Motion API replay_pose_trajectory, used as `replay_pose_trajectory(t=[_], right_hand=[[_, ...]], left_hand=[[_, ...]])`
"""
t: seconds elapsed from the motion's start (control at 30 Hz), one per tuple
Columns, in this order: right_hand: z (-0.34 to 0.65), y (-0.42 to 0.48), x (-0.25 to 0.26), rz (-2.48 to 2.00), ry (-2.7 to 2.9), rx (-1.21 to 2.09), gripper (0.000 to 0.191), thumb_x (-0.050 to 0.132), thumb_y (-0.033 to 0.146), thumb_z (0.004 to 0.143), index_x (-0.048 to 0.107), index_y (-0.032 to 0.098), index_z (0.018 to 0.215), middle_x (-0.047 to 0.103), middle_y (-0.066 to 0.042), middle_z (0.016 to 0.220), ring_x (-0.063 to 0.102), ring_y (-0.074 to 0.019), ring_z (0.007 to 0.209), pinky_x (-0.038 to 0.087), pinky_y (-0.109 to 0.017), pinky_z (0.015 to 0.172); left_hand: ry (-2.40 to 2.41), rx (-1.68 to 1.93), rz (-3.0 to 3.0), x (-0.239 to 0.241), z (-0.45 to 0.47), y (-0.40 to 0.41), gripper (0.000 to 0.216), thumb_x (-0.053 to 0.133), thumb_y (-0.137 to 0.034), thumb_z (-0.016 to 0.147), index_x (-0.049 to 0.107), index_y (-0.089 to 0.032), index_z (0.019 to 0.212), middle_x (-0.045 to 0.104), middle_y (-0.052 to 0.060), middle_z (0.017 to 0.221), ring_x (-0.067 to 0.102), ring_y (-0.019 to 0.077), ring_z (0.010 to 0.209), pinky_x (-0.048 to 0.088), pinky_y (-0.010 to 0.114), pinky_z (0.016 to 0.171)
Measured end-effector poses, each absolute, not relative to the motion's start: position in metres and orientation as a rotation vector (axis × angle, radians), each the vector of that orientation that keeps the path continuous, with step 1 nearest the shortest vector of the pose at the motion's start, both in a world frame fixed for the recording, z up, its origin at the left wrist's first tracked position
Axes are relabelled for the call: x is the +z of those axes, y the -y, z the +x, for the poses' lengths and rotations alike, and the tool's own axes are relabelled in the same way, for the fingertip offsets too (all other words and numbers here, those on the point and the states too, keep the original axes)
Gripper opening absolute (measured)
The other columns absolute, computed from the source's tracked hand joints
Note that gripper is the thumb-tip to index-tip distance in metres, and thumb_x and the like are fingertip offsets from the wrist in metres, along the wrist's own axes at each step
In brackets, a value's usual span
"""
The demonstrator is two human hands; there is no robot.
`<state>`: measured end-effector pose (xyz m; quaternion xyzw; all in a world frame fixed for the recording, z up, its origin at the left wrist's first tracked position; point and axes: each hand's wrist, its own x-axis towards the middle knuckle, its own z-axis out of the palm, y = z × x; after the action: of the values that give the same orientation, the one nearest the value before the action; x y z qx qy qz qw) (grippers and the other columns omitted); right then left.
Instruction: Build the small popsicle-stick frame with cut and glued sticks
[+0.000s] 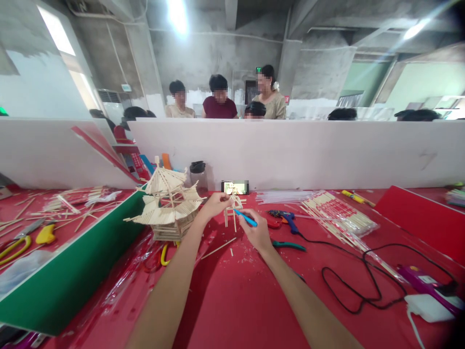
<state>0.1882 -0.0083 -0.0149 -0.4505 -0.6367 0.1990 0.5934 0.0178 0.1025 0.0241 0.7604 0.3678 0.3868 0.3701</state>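
My left hand [215, 204] pinches the top of a small stick frame [231, 213] that stands on the red table [240, 295]. My right hand [257, 231] is closed round a blue pen-like tool [245, 218], whose tip touches the frame. Left of both hands stands a finished wooden-stick pagoda model [167, 203].
A phone [235, 187] leans on the white partition [298, 152] behind the frame. A blue glue gun [285, 216], pliers with teal handles [288, 245], packs of chopsticks [339, 213], a black cable [366, 276] and a purple tool [423, 281] lie right. A green board [72, 271] and yellow scissors [18, 245] are left. People stand beyond the partition.
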Motion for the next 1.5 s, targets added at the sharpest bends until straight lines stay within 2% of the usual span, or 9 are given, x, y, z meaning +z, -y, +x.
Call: replay_pose_trajectory(t=[0.33, 0.53, 0.7, 0.8, 0.9, 1.07, 1.33, 1.43, 1.5], right_hand=[[0.188, 0.008, -0.016, -1.036, 1.483, 0.475, 0.023, 0.057, 0.033, 0.088, 0.067, 0.019, 0.103, 0.073, -0.004, 0.096, 0.068, -0.0194, 0.084, 0.054, -0.031, 0.078], [0.188, 0.009, -0.014, -1.056, 1.450, 0.478, 0.021, 0.056, 0.035, 0.089, 0.065, 0.020, 0.101, 0.072, -0.004, 0.088, 0.068, -0.0183, 0.076, 0.054, -0.029, 0.073], [0.188, 0.007, -0.017, -1.100, 1.515, 0.470, 0.026, 0.044, 0.036, 0.095, 0.061, 0.024, 0.111, 0.072, -0.004, 0.096, 0.069, -0.0196, 0.087, 0.052, -0.031, 0.079], [0.185, 0.002, -0.023, -1.135, 1.596, 0.448, 0.017, 0.050, 0.034, 0.092, 0.061, 0.025, 0.101, 0.071, -0.003, 0.093, 0.068, -0.0196, 0.087, 0.051, -0.031, 0.080], [0.183, -0.003, -0.028, -1.136, 1.574, 0.458, 0.009, 0.056, 0.032, 0.086, 0.056, 0.023, 0.089, 0.068, -0.001, 0.083, 0.067, -0.0182, 0.077, 0.051, -0.029, 0.074], [0.186, 0.001, -0.028, -1.090, 1.426, 0.606, 0.018, 0.059, 0.036, 0.083, 0.046, 0.023, 0.081, 0.061, 0.002, 0.072, 0.063, -0.0158, 0.062, 0.050, -0.027, 0.062], [0.186, 0.030, -0.014, -0.984, 1.295, 0.784, 0.030, 0.064, 0.042, 0.080, 0.041, 0.024, 0.078, 0.063, 0.000, 0.077, 0.064, -0.0176, 0.067, 0.052, -0.031, 0.067], [0.191, 0.041, -0.011, -0.932, 1.258, 0.836, 0.030, 0.065, 0.041, 0.080, 0.041, 0.024, 0.078, 0.062, 0.000, 0.077, 0.062, -0.0170, 0.063, 0.051, -0.030, 0.064], [0.199, 0.049, -0.011, -0.922, 1.258, 0.863, 0.030, 0.065, 0.040, 0.079, 0.040, 0.023, 0.077, 0.062, 0.001, 0.077, 0.061, -0.0165, 0.063, 0.049, -0.028, 0.062]], left_hand=[[-0.940, 0.975, 1.956, 0.024, 0.017, -0.102, 0.034, 0.065, -0.045, 0.075, 0.067, -0.011, 0.078, 0.064, 0.001, 0.069, 0.055, 0.0143, 0.065, 0.042, 0.026, 0.068], [-0.947, 0.971, 1.977, 0.024, 0.017, -0.102, 0.030, 0.062, -0.041, 0.077, 0.067, -0.011, 0.078, 0.063, 0.001, 0.069, 0.054, 0.0142, 0.064, 0.041, 0.027, 0.068], [-0.938, 0.984, 1.972, 0.021, 0.018, -0.105, 0.030, 0.063, -0.041, 0.076, 0.065, -0.012, 0.076, 0.062, 0.001, 0.068, 0.053, 0.0138, 0.064, 0.040, 0.026, 0.067], [-0.945, 1.009, 1.933, 0.019, 0.021, -0.106, 0.030, 0.065, -0.043, 0.074, 0.064, -0.012, 0.075, 0.060, 0.000, 0.067, 0.051, 0.0128, 0.062, 0.039, 0.025, 0.064], [-0.956, 1.018, 1.913, 0.020, 0.024, -0.104, 0.032, 0.065, -0.045, 0.074, 0.062, -0.012, 0.074, 0.058, -0.001, 0.065, 0.049, 0.0118, 0.060, 0.037, 0.024, 0.060], [-0.996, 1.029, 1.993, 0.027, 0.020, -0.098, 0.036, 0.060, -0.049, 0.079, 0.062, -0.014, 0.073, 0.058, -0.001, 0.064, 0.049, 0.0120, 0.060, 0.037, 0.024, 0.060], [-1.331, 1.021, 2.201, 0.049, 0.013, -0.071, 0.023, 0.055, -0.038, 0.084, 0.063, -0.017, 0.090, 0.067, 0.005, 0.084, 0.060, 0.0181, 0.076, 0.045, 0.029, 0.073], [-1.425, 1.183, 2.273, 0.054, 0.024, -0.047, 0.018, 0.054, -0.033, 0.086, 0.061, -0.020, 0.096, 0.066, 0.006, 0.091, 0.060, 0.0189, 0.081, 0.044, 0.030, 0.077], [-1.308, 1.228, 2.240, 0.050, 0.034, -0.026, 0.021, 0.051, -0.035, 0.090, 0.060, -0.021, 0.102, 0.066, 0.005, 0.092, 0.059, 0.0167, 0.074, 0.045, 0.030, 0.077]])
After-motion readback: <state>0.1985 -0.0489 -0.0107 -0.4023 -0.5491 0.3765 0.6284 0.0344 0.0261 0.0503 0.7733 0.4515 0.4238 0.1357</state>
